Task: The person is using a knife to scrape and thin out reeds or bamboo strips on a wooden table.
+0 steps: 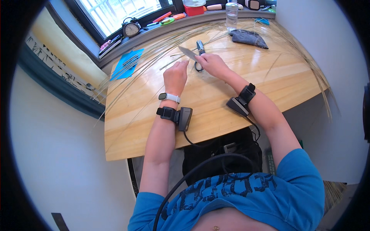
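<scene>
My right hand [213,65] is closed around a knife, its handle hidden by the fingers. The silver knife blade [187,52] points away and to the left, above the wooden table. Just left of it my left hand [176,76] is closed, fingertips near the blade; what it pinches, if anything, is too small to make out. Short cut pieces of straw-like stalk [168,66] lie beyond the left hand. A black loop handle, like that of scissors [198,67], shows between the hands. Beyond the blade lies a small dark object with a shiny part [200,47].
Long dry stalks [154,46] sweep across the table's [208,111] far side and hang off both ends. Blue sheets [127,64] lie at the left. A dark grey bundle [248,39] and a clear bottle [231,17] are at the far right. An alarm clock [131,29] stands on the sill.
</scene>
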`<action>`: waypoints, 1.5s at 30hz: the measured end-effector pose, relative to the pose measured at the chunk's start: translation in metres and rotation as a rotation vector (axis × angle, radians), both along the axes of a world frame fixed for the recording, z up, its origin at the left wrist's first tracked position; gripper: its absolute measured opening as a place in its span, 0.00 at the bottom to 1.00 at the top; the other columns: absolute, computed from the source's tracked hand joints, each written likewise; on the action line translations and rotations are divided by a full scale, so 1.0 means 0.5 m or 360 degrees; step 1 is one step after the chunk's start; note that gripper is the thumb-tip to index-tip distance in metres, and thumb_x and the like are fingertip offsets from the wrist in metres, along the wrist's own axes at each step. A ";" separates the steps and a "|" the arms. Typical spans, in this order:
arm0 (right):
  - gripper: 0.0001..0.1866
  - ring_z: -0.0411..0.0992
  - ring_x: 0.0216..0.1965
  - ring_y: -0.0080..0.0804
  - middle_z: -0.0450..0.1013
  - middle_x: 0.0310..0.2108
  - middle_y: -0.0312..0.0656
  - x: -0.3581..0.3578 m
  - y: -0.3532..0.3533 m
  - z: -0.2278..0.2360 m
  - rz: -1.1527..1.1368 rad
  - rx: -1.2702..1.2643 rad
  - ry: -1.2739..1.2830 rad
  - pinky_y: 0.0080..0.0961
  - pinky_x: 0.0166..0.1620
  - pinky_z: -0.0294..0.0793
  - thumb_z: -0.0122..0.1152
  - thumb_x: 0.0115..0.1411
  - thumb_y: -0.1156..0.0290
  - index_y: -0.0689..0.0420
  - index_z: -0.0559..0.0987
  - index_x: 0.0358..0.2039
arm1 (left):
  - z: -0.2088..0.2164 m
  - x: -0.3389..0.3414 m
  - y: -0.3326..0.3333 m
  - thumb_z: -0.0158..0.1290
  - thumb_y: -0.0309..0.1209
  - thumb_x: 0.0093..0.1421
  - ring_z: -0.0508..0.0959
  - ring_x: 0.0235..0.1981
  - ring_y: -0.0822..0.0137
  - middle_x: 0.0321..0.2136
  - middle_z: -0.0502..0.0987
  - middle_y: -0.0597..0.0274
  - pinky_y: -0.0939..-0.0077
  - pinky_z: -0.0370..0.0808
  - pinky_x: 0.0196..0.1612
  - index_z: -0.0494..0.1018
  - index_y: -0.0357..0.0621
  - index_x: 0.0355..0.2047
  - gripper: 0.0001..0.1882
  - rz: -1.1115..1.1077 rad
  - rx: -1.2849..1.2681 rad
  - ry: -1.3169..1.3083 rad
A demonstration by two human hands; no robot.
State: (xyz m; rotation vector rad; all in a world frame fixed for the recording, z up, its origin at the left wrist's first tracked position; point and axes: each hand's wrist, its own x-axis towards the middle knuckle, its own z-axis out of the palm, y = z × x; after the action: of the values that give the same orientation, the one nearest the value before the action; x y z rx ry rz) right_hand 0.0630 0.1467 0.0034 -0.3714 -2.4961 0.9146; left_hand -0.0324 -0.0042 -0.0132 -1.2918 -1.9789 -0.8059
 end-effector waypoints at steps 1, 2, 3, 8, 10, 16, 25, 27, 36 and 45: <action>0.25 0.72 0.36 0.55 0.74 0.31 0.56 -0.002 0.015 -0.005 -0.0111 0.0053 0.0010 0.45 0.40 0.70 0.39 0.64 0.53 0.61 0.78 0.30 | -0.001 -0.002 0.000 0.52 0.34 0.60 0.75 0.21 0.55 0.22 0.75 0.59 0.65 0.70 0.23 0.77 0.47 0.32 0.07 0.0019 -0.0005 0.0007; 0.26 0.72 0.36 0.55 0.74 0.31 0.56 -0.004 0.046 -0.008 -0.0227 0.0109 0.0021 0.45 0.40 0.70 0.39 0.65 0.53 0.61 0.78 0.30 | -0.001 -0.002 0.001 0.52 0.34 0.60 0.75 0.21 0.55 0.22 0.75 0.58 0.65 0.70 0.23 0.77 0.47 0.31 0.07 0.0032 -0.0007 0.0014; 0.26 0.72 0.36 0.55 0.74 0.31 0.56 -0.001 0.070 -0.006 -0.0338 0.0168 0.0033 0.45 0.41 0.70 0.38 0.65 0.53 0.62 0.78 0.30 | 0.000 -0.003 0.001 0.52 0.34 0.60 0.75 0.21 0.55 0.22 0.75 0.58 0.65 0.70 0.23 0.77 0.47 0.31 0.07 0.0051 -0.0006 0.0022; 0.26 0.72 0.35 0.56 0.74 0.30 0.57 -0.004 0.110 -0.031 -0.0366 0.0064 0.0100 0.47 0.41 0.69 0.39 0.65 0.53 0.62 0.77 0.29 | 0.011 0.002 0.005 0.49 0.30 0.59 0.76 0.21 0.57 0.20 0.74 0.60 0.66 0.72 0.22 0.75 0.48 0.32 0.06 0.0026 -0.0038 0.0111; 0.25 0.72 0.36 0.56 0.74 0.30 0.57 -0.012 0.022 -0.024 -0.0156 0.0085 0.0051 0.47 0.40 0.69 0.39 0.65 0.53 0.62 0.77 0.29 | 0.000 0.000 0.001 0.50 0.31 0.59 0.76 0.21 0.56 0.21 0.74 0.59 0.66 0.71 0.22 0.76 0.47 0.32 0.06 0.0043 -0.0051 0.0065; 0.24 0.72 0.35 0.54 0.74 0.30 0.56 -0.004 0.066 -0.021 -0.0309 0.0153 0.0135 0.47 0.39 0.69 0.41 0.64 0.53 0.62 0.76 0.28 | 0.001 -0.003 0.000 0.52 0.34 0.59 0.76 0.22 0.55 0.22 0.76 0.58 0.65 0.71 0.24 0.78 0.47 0.31 0.07 0.0048 -0.0012 -0.0030; 0.20 0.73 0.33 0.54 0.74 0.29 0.55 -0.008 0.009 -0.022 -0.0112 0.0318 0.0075 0.47 0.38 0.70 0.42 0.64 0.57 0.60 0.76 0.29 | -0.003 -0.001 -0.001 0.52 0.35 0.60 0.75 0.22 0.55 0.22 0.75 0.58 0.65 0.71 0.24 0.78 0.47 0.31 0.08 0.0060 -0.0064 -0.0042; 0.19 0.73 0.33 0.53 0.74 0.30 0.54 -0.005 -0.012 -0.010 -0.0059 0.0178 0.0018 0.48 0.37 0.70 0.42 0.64 0.58 0.59 0.76 0.29 | -0.004 -0.002 0.000 0.52 0.35 0.60 0.76 0.22 0.55 0.22 0.75 0.58 0.65 0.71 0.24 0.78 0.47 0.31 0.08 0.0065 -0.0038 -0.0056; 0.25 0.73 0.34 0.52 0.75 0.29 0.51 0.014 0.170 -0.032 -0.0526 -0.0068 -0.0004 0.45 0.38 0.70 0.40 0.64 0.53 0.60 0.78 0.30 | 0.005 0.006 0.002 0.51 0.35 0.60 0.76 0.22 0.55 0.22 0.75 0.58 0.65 0.71 0.24 0.78 0.47 0.31 0.08 0.0034 -0.0078 -0.0045; 0.23 0.73 0.35 0.52 0.75 0.29 0.53 -0.004 0.041 -0.017 -0.0189 0.0061 0.0043 0.45 0.40 0.70 0.42 0.64 0.53 0.60 0.78 0.30 | -0.001 0.001 0.000 0.52 0.34 0.60 0.75 0.22 0.55 0.21 0.74 0.58 0.65 0.70 0.23 0.77 0.47 0.32 0.07 -0.0006 -0.0036 -0.0031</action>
State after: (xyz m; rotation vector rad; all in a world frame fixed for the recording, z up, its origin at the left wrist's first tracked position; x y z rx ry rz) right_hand 0.0611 0.1674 -0.0053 -0.4857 -2.4348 0.8184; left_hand -0.0320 -0.0041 -0.0135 -1.3055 -2.0069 -0.8033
